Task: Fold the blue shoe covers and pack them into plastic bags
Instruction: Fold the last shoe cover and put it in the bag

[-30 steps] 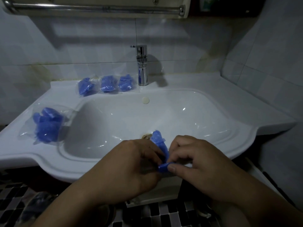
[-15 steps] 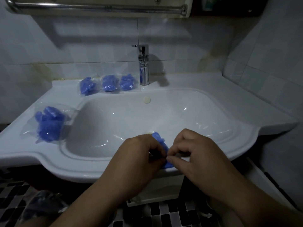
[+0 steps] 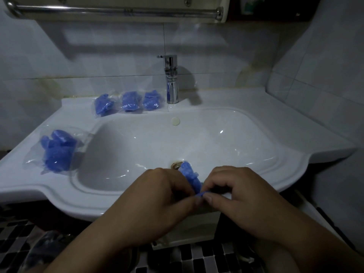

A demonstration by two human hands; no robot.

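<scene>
Above sink [image 3: 216, 146], lower centre: pinching cover [image 3: 189, 173] with left hand [image 3: 163, 196] and right hand [image 3: 238, 194], equally near, long axis pointing up-frame.

- blue plastic shoe cover [image 3: 189, 173] between left hand [image 3: 159, 198] and right hand [image 3: 240, 194]
- three small clear plastic bags [image 3: 130, 101] behind hands, left of chrome tap [image 3: 171, 83]
- bigger clear plastic bag [image 3: 56, 151] left of hands

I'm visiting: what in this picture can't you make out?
Head view only:
- Blue shoe cover: mostly hidden by the left hand and right hand pinching it; its fold state is unclear.
- Drain: partly covered by the shoe cover.
- Packed bags beside the faucet: contents too small and dim to count.
- Dark shape at bottom left: too dim to identify.
</scene>
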